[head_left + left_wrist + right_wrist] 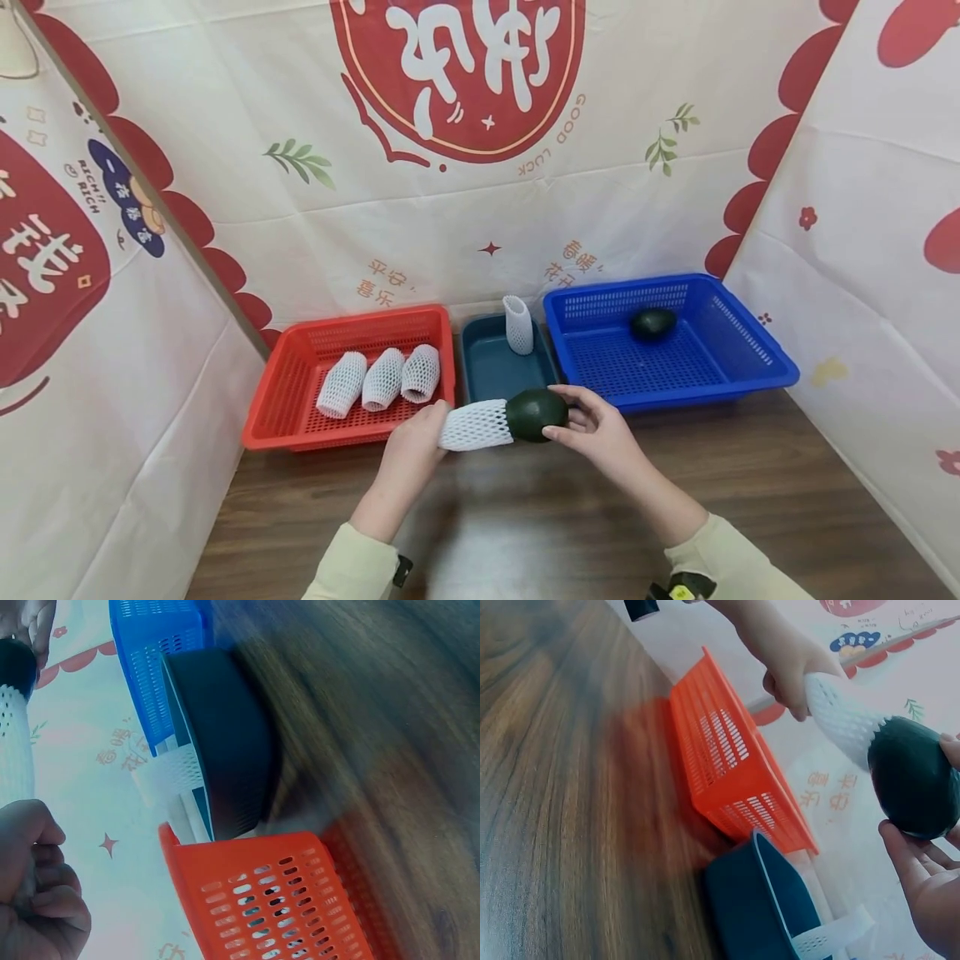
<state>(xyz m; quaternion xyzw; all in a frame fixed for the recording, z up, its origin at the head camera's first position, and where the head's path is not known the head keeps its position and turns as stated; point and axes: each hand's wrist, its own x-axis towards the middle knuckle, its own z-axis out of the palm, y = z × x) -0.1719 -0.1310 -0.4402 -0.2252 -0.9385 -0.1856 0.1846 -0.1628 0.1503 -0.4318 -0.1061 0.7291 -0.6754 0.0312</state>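
My left hand (412, 443) grips the far end of a white foam net sleeve (476, 426) with curled fingers. Partly inside the sleeve's other end sits a glossy dark green avocado (537, 415), most of it still showing. My right hand (596, 427) pinches the avocado's bare end between thumb and fingers, as the right wrist view also shows. Both hands are raised above the table in front of the baskets. In the left wrist view, the sleeve (16, 754) runs from the left fist (37, 885) up to the avocado (16, 667).
A red basket (270, 417) on the left holds three sleeved items (382, 379). The small teal tray (498, 375) in the middle contains one upright foam sleeve (519, 327). On the right, a blue basket (675, 379) has another avocado (652, 323). Printed cloth walls surround the wooden table (495, 533).
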